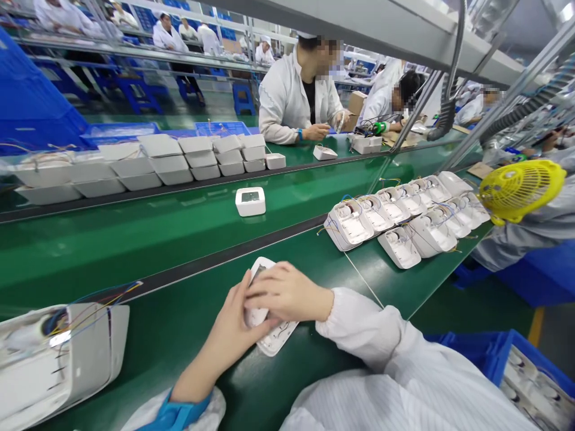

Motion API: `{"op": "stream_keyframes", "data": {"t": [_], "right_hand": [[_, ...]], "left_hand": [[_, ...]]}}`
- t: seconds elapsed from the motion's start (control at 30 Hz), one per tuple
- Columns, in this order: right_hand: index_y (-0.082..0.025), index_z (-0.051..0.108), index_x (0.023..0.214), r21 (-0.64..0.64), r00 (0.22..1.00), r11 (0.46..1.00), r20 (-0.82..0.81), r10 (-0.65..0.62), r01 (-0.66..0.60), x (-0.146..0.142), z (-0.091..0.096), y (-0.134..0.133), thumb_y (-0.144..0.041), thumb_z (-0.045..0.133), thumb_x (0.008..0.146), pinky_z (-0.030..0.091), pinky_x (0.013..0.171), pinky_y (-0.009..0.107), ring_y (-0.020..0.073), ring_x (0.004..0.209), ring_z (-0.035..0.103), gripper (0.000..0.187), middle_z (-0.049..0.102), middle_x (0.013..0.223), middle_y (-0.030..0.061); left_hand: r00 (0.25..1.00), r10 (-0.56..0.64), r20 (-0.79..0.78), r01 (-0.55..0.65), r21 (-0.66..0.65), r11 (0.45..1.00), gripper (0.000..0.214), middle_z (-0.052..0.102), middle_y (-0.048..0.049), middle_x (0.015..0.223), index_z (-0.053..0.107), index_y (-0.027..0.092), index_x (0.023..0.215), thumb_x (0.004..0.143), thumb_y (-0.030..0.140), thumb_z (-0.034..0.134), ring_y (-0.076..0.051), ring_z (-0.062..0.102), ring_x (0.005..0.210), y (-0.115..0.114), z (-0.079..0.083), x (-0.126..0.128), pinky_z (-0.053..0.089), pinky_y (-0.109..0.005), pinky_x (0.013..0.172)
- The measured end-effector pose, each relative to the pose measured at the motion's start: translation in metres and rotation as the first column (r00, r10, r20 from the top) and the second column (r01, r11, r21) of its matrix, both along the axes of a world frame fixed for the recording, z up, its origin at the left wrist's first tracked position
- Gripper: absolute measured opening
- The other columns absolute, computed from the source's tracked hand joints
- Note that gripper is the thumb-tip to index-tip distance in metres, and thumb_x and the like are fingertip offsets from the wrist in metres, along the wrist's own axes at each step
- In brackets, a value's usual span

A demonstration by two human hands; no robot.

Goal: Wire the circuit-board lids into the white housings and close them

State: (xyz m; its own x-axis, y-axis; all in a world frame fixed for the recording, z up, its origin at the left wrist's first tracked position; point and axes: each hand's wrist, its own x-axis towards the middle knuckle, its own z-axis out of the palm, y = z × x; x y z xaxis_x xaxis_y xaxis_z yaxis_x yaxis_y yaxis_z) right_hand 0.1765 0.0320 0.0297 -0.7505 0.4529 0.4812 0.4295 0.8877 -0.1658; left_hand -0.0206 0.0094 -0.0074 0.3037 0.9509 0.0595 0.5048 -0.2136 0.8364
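My left hand (236,317) grips the left side of a white plastic housing (276,342) just above the green bench, its thumb lying across the front. Over the upper part of the housing lies my right hand (285,291), fingers bent and pressed on it beside the left fingers. A grey window shows at the far end of the housing, and its near end shows an inner face with small dark parts. My fingers hide the middle, so I cannot tell how its pieces join. A blue wrist strap (179,413) circles my left wrist.
Open white housings with wires (353,224) stand in rows at right. A larger white housing (90,353) is at near left. On the green conveyor (188,224) sits a white windowed unit (250,202). A yellow fan (521,185) and a co-worker (287,90) are beyond.
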Motion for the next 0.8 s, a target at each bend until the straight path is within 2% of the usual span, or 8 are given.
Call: {"op": "stream_keyframes", "data": {"t": [0.13, 0.2, 0.27, 0.33, 0.47, 0.6, 0.7, 0.8], "right_hand": [[-0.020, 0.043, 0.139, -0.355, 0.945, 0.935, -0.298, -0.138, 0.025, 0.015, 0.001, 0.019, -0.037, 0.069, 0.085, 0.042, 0.100, 0.036, 0.0204, 0.124, 0.052, 0.062, 0.054, 0.137, 0.0117], [-0.019, 0.049, 0.133, -0.501, 0.936, 0.865, -0.287, -0.201, 0.032, 0.018, -0.004, 0.025, -0.035, 0.067, 0.086, 0.047, 0.091, 0.031, 0.0184, 0.112, 0.060, 0.053, 0.061, 0.128, 0.0108], [-0.019, 0.062, 0.113, -0.549, 0.958, 0.827, -0.152, -0.243, 0.123, 0.017, -0.010, 0.024, -0.026, 0.061, 0.090, 0.047, 0.084, 0.028, 0.0161, 0.097, 0.064, 0.024, 0.069, 0.107, 0.0061], [-0.018, 0.066, 0.099, -0.510, 0.953, 0.821, -0.010, -0.304, 0.257, 0.015, -0.012, 0.017, -0.019, 0.056, 0.092, 0.045, 0.078, 0.025, 0.0141, 0.087, 0.064, 0.012, 0.071, 0.093, 0.0031], [-0.019, 0.066, 0.096, -0.313, 0.886, 0.829, 0.142, -0.442, 0.464, 0.012, -0.002, -0.002, -0.016, 0.054, 0.091, 0.040, 0.070, 0.025, 0.0146, 0.081, 0.061, 0.013, 0.068, 0.087, 0.0024], [-0.018, 0.066, 0.080, -0.150, 0.876, 0.894, 0.322, -0.359, 0.422, 0.006, 0.012, -0.015, -0.019, 0.054, 0.092, 0.036, 0.062, 0.028, 0.0166, 0.074, 0.059, 0.017, 0.064, 0.079, 0.0042], [-0.016, 0.067, 0.077, -0.153, 0.837, 0.916, 0.483, -0.257, 0.370, -0.006, 0.013, -0.017, -0.015, 0.059, 0.087, 0.032, 0.055, 0.030, 0.0162, 0.064, 0.058, 0.012, 0.064, 0.080, 0.0063], [-0.015, 0.068, 0.086, -0.162, 0.846, 0.923, 0.478, -0.237, 0.350, -0.016, 0.005, -0.012, -0.015, 0.059, 0.086, 0.033, 0.056, 0.031, 0.0183, 0.070, 0.061, 0.009, 0.067, 0.087, 0.0079]], "left_hand": [[0.971, 0.055, 0.231, -0.070, 0.059, 0.996, 0.085, 0.043, -0.0153, 0.145, 0.030, 0.023, 0.149, 0.075, 0.039, 0.068, -0.038, 0.039, 0.136, -0.007, 0.002, 0.008, 0.027, -0.059, 0.113], [0.921, 0.043, 0.387, -0.085, 0.092, 0.992, 0.083, 0.041, -0.0155, 0.147, 0.029, 0.022, 0.149, 0.077, 0.040, 0.066, -0.037, 0.037, 0.138, -0.013, 0.000, 0.011, 0.026, -0.057, 0.115], [0.866, 0.011, 0.501, -0.083, 0.121, 0.989, 0.083, 0.040, -0.0163, 0.147, 0.028, 0.021, 0.149, 0.078, 0.043, 0.067, -0.036, 0.039, 0.137, -0.018, -0.005, 0.015, 0.029, -0.054, 0.114], [0.819, -0.030, 0.573, -0.057, 0.133, 0.990, 0.081, 0.042, -0.0174, 0.145, 0.027, 0.020, 0.149, 0.082, 0.047, 0.065, -0.035, 0.042, 0.135, -0.022, -0.013, 0.019, 0.031, -0.053, 0.113], [0.721, -0.102, 0.686, 0.056, 0.088, 0.995, 0.080, 0.045, -0.0183, 0.141, 0.026, 0.021, 0.149, 0.085, 0.056, 0.058, -0.035, 0.047, 0.131, -0.022, -0.027, 0.020, 0.035, -0.054, 0.111], [0.694, -0.142, 0.706, 0.090, 0.111, 0.990, 0.080, 0.040, -0.0194, 0.145, 0.023, 0.022, 0.150, 0.085, 0.054, 0.060, -0.036, 0.046, 0.132, -0.020, -0.033, 0.019, 0.033, -0.057, 0.112], [0.694, -0.162, 0.702, 0.083, 0.145, 0.986, 0.078, 0.038, -0.0201, 0.145, 0.026, 0.020, 0.148, 0.085, 0.052, 0.060, -0.036, 0.045, 0.132, -0.019, -0.033, 0.018, 0.032, -0.057, 0.112], [0.713, -0.147, 0.686, 0.060, 0.149, 0.987, 0.081, 0.039, -0.0204, 0.145, 0.026, 0.019, 0.148, 0.084, 0.055, 0.061, -0.037, 0.044, 0.133, -0.019, -0.032, 0.017, 0.032, -0.057, 0.113]]}}
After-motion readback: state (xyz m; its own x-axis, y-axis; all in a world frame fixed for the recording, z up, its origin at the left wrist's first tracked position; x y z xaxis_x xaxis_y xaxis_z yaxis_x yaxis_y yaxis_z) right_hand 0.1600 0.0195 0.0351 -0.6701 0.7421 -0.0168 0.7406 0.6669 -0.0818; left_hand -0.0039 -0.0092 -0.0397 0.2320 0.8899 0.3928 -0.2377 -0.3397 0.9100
